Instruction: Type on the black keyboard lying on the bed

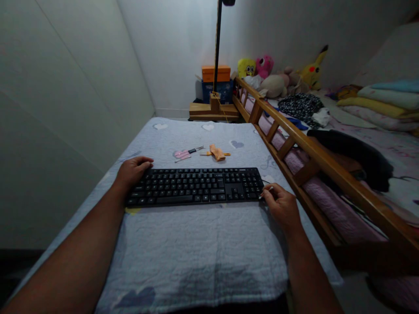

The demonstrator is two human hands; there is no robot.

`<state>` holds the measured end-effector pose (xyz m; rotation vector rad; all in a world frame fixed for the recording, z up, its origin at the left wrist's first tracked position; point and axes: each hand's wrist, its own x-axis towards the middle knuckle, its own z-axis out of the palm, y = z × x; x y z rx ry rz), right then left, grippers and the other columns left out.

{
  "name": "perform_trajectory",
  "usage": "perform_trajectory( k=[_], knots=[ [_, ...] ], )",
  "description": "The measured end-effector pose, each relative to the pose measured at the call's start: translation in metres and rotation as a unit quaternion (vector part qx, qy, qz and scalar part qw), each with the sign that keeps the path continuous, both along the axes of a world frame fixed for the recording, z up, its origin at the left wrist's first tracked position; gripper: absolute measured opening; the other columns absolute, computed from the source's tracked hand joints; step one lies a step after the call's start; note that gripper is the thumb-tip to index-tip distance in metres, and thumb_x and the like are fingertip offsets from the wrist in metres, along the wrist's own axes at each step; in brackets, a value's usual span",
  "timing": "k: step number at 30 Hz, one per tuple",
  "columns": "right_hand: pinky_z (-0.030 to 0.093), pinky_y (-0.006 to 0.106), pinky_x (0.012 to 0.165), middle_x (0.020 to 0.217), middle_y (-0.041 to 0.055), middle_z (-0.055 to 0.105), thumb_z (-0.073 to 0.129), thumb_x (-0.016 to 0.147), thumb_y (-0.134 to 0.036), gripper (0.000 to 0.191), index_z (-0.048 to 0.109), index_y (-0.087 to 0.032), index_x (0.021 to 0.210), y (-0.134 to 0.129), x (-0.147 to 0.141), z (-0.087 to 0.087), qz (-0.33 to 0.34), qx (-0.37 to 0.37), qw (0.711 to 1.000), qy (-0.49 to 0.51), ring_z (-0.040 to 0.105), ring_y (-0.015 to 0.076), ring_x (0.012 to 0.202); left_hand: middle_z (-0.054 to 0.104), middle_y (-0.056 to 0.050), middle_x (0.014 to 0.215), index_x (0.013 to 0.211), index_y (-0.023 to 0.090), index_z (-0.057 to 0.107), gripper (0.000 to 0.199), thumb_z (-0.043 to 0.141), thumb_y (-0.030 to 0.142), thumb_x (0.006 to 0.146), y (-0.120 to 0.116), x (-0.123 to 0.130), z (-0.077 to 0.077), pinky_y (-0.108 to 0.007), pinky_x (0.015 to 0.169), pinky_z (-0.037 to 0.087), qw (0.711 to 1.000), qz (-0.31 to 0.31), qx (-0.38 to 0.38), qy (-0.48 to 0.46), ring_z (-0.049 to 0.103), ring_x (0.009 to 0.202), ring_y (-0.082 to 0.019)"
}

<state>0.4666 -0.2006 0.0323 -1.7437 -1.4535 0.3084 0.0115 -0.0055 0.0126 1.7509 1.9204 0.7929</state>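
Grip of the right hand (280,201) is pinching a cotton swab (271,188) by the right end of the keyboard (193,186); the left hand (133,171) is touching its left end, hold unclear. Beyond the keyboard, an orange cloth (216,152) is lying on the tabletop (196,244).

I see pale blue-grey on the quilted rectangular cloth (196,244), patterned with white and darker grey-blue hearts. My long, rectangular plastic keyboard (183,185) is black with pale lettering; my thin, white-tipped swab (271,188) shows white. I also see plain orange on the crumpled fabric piece (216,152) and glossy brown on the long wooden rail (314,148).
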Motion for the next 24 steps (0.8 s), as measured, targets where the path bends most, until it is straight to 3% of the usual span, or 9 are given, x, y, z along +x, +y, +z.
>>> perform_trajectory(
  k=[9, 17, 24],
  knots=[
    [0.042, 0.028, 0.059, 0.065, 0.0008, 0.068, 0.056, 0.086, -0.038, 0.021, 0.066, -0.021, 0.078, 0.0, 0.0, -0.001, 0.012, 0.002, 1.0, 0.018, 0.06, 0.0174, 0.058, 0.079, -0.007, 0.101, 0.106, 0.016, 0.079, 0.055, 0.059, 0.049, 0.068, 0.001, 0.0, -0.001, -0.041, 0.097, 0.052, 1.0, 0.004, -0.005, -0.009, 0.068, 0.096, -0.03],
    [0.038, 0.027, 0.056, 0.059, -0.0021, 0.06, 0.057, 0.085, -0.04, 0.023, 0.066, -0.021, 0.075, -0.001, 0.004, -0.003, -0.021, 0.0, 1.0, -0.001, 0.053, 0.0155, 0.053, 0.079, -0.006, 0.101, 0.102, 0.018, 0.08, 0.048, 0.06, 0.047, 0.07, 0.001, -0.002, -0.003, -0.043, 0.098, 0.052, 1.0, 0.001, 0.013, -0.009, 0.068, 0.096, -0.03],
    [0.042, 0.028, 0.06, 0.066, 0.0005, 0.068, 0.055, 0.086, -0.042, 0.025, 0.066, -0.021, 0.079, -0.001, 0.01, -0.007, -0.041, -0.014, 0.999, -0.003, 0.06, 0.0176, 0.058, 0.079, -0.006, 0.1, 0.103, 0.018, 0.079, 0.05, 0.06, 0.049, 0.069, 0.003, -0.003, -0.006, -0.041, 0.098, 0.051, 1.0, 0.003, 0.011, -0.015, 0.068, 0.097, -0.029]
  ],
)
